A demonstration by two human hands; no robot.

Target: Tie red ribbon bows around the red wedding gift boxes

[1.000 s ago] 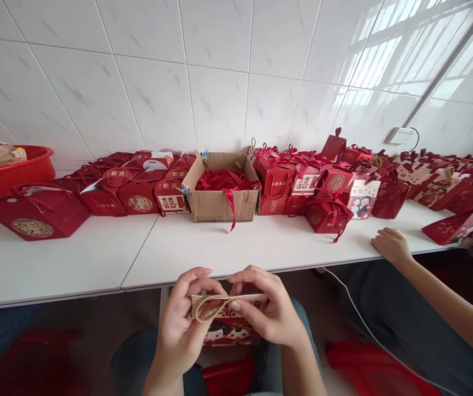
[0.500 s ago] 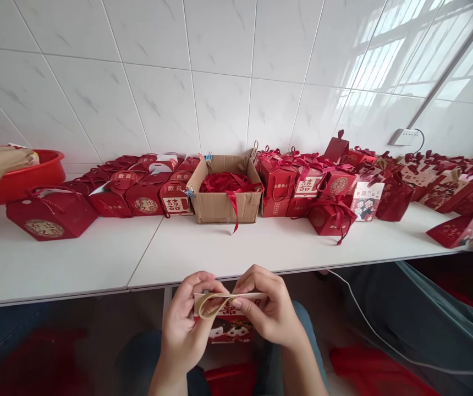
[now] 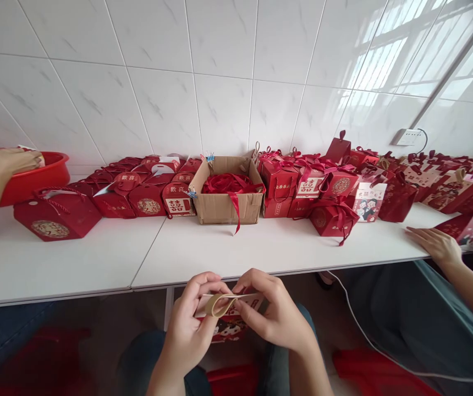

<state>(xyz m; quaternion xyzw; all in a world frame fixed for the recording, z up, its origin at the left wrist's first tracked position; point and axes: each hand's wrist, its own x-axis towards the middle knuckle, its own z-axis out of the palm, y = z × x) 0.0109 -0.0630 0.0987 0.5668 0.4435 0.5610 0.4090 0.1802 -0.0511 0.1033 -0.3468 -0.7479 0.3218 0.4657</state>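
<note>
Bare counter [image 3: 203, 250] strip in front of the cardboard box [image 3: 228, 210] — free run from the fingers [image 3: 258, 279] to it. Top open, entry from above OK; ribbon [image 3: 235, 209] hangs down its front. Red gift boxes [image 3: 148, 202] block both its sides, tiled wall [image 3: 224, 113] behind — co-worker's hand [image 3: 440, 243] on the counter, well right of it.

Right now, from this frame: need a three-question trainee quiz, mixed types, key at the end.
1. True or false: the cardboard box stands on the floor.
2. Which is nearest the left edge of the picture?
a) power strip
b) red basin
c) cardboard box
3. Fill in the colour: the left hand and right hand both hold a printed package with a ____ loop at its top.

Key: 1. False, it stands on the white table; 2. b; 3. beige.
</note>
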